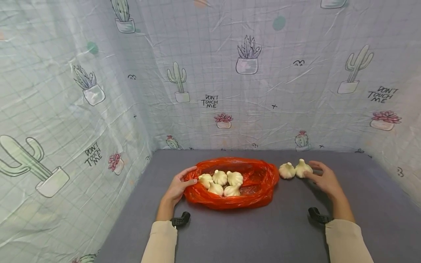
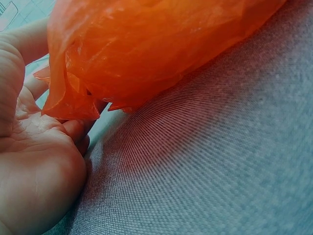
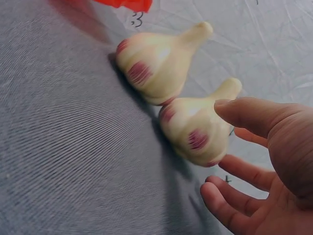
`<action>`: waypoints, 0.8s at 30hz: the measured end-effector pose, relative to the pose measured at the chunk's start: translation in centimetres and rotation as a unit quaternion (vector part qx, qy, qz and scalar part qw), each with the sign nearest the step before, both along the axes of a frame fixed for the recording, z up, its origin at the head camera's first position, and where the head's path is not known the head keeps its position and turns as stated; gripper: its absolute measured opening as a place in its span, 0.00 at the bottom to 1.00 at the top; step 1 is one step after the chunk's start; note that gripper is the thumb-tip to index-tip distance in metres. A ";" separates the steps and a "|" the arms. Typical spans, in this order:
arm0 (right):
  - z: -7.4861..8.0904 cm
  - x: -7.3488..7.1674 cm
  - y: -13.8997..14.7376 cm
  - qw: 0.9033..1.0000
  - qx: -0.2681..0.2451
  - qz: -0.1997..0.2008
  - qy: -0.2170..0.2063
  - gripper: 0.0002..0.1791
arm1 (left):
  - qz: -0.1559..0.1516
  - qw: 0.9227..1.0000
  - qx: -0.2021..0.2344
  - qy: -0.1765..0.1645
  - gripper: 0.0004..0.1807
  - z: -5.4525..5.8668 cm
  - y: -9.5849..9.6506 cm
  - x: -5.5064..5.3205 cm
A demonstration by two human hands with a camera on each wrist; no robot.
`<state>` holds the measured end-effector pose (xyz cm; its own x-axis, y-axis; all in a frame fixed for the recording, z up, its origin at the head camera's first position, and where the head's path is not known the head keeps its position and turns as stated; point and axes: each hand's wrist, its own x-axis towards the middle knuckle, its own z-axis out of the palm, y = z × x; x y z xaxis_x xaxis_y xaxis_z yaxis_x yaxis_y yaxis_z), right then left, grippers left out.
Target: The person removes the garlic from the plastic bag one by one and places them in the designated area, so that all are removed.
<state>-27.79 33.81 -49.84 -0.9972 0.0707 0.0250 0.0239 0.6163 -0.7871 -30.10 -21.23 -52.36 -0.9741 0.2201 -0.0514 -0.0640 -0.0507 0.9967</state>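
A red plastic bag [image 1: 227, 202] lies with its mouth spread wide, and several garlic bulbs [image 1: 219, 178] sit in its left part. My left hand [image 1: 177, 187] grips the bag's left end, thumb over the rim and fingers outside. In the left wrist view, the crumpled bag [image 2: 142, 54] hangs between thumb and fingers of the hand [image 2: 39, 161]. To the bag's right, two garlic bulbs stand side by side: a left bulb [image 3: 156, 63] and a right bulb [image 3: 195, 127]. Spread around the right bulb is my right hand [image 1: 323, 179], its thumb [image 3: 254, 113] overlapping it; contact is unclear.
The grey cloth-covered table [image 1: 243, 237] carries everything. Behind and to the left hangs a pale curtain [image 1: 204, 73] printed with cacti. Dark wrist cameras sit on the left wrist [image 1: 181, 220] and the right wrist [image 1: 319, 216].
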 end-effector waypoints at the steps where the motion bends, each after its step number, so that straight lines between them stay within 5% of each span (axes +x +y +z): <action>1: 0.2 0.0 0.0 1.000 0.002 0.000 0.002 0.42 | 0.000 1.000 -0.001 0.000 0.33 0.0 0.0 0.0; 12: 4.7 1.3 -1.8 0.997 0.031 -0.011 0.071 0.40 | 0.003 1.000 -0.003 0.002 0.33 -0.2 0.1 0.1; 18: 7.2 2.0 -4.7 0.993 0.011 0.028 0.116 0.37 | 0.005 1.000 -0.009 0.006 0.33 -0.3 0.1 0.1; 24: 7.8 1.8 -8.0 0.984 -0.008 0.086 0.153 0.32 | 0.004 1.000 -0.007 0.001 0.33 0.0 0.0 0.1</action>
